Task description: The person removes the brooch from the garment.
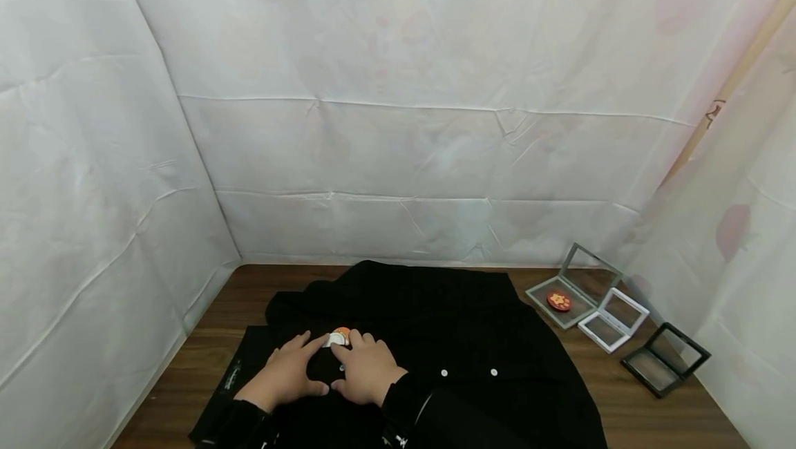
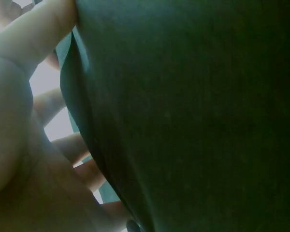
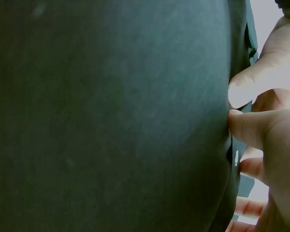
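Note:
A black button-up garment (image 1: 472,325) lies spread on the wooden table. On it sits a small orange-and-white badge-like piece (image 1: 339,337), partly covered by fingers. My left hand (image 1: 287,374) rests on the garment at the piece's left, its index fingertip beside the white part. From the right, my right hand (image 1: 368,371) touches it with the index finger. Both thumbs point toward each other below it, with a white button (image 1: 342,367) between the hands. In the wrist views, dark cloth (image 2: 193,121) fills most of the picture and hides some fingertips.
At the right stand three open film display frames: a grey one (image 1: 581,313) bearing a round red badge (image 1: 559,300), a white one (image 1: 606,338) and a black one (image 1: 653,376). White buttons (image 1: 444,372) line the garment. A flat black item with pale lettering (image 1: 233,374) lies left. White sheets wall the table.

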